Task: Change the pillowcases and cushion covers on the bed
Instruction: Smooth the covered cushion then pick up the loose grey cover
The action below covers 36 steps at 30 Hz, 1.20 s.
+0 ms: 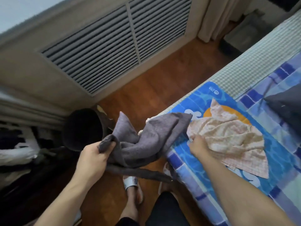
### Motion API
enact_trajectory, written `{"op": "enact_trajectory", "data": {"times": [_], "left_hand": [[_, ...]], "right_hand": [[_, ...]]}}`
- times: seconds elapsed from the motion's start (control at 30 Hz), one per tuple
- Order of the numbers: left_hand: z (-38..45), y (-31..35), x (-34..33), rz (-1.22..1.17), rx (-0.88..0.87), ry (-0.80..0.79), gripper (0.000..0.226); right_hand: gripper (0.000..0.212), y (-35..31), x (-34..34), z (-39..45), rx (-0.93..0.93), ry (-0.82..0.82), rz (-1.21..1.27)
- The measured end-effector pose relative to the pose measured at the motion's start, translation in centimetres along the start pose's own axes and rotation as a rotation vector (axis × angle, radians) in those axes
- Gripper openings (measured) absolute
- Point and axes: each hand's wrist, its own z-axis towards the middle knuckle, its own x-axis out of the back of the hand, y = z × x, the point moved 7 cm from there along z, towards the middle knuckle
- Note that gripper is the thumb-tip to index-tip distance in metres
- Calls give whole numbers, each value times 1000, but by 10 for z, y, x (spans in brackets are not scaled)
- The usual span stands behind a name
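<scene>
Grey, soft cloth fills my left hand [93, 158]: that grip is clenched on one bunched corner of the grey cover [146, 136], whose long axis runs up and to the right from my fist until its far end drapes over the bed [254, 62] edge. Just right of it, my right hand [197, 145] presses down on the near-left edge of the crumpled pink checked cover [228, 137] lying on the bed; whether those fingers pinch it I cannot tell. I judge the pink one is nearer my right.
</scene>
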Motion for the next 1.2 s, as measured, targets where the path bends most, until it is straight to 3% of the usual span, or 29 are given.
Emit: {"op": "enact_trajectory", "data": {"times": [0.07, 0.13, 0.2, 0.27, 0.33, 0.4, 0.5, 0.57, 0.67, 0.73, 0.77, 0.9, 1.03, 1.2], "left_hand": [[-9, 4, 19, -14, 5, 26, 25], [-19, 11, 41, -34, -17, 46, 25], [-27, 21, 62, -75, -46, 61, 24], [-33, 34, 85, -140, -71, 85, 21], [-35, 49, 107, -201, -127, 89, 14], [-39, 66, 125, -239, -198, 60, 16], [-44, 89, 145, -299, -325, -37, 20], [-45, 93, 157, -394, -366, -145, 22], [-20, 54, 193, -518, -306, -213, 22], [8, 4, 232, -505, -211, -90, 25], [21, -19, 252, -444, -176, 7, 26], [50, -46, 295, -334, -244, 134, 28], [59, -28, 314, -483, -349, 140, 28], [68, -28, 341, -497, -348, 246, 29]], "right_hand": [[36, -6, 40, -20, -60, 114, 157], [30, -27, 97, -57, -51, 234, 146], [18, -67, 153, -104, 68, 320, 91], [21, -122, 188, -156, 250, 318, 136], [16, -184, 199, -209, 475, 227, 275], [21, -245, 192, -260, 693, 29, 422], [60, -324, 144, -326, 975, -314, 327], [46, -357, 109, -344, 1061, -327, 277], [20, -379, 95, -319, 936, -26, 374], [10, -374, 97, -291, 654, 210, 297], [17, -370, 98, -285, 529, 267, 287], [26, -377, 86, -292, 375, 356, 305], [21, -386, 73, -308, 384, 455, 322], [10, -398, 68, -309, 392, 473, 293]]}}
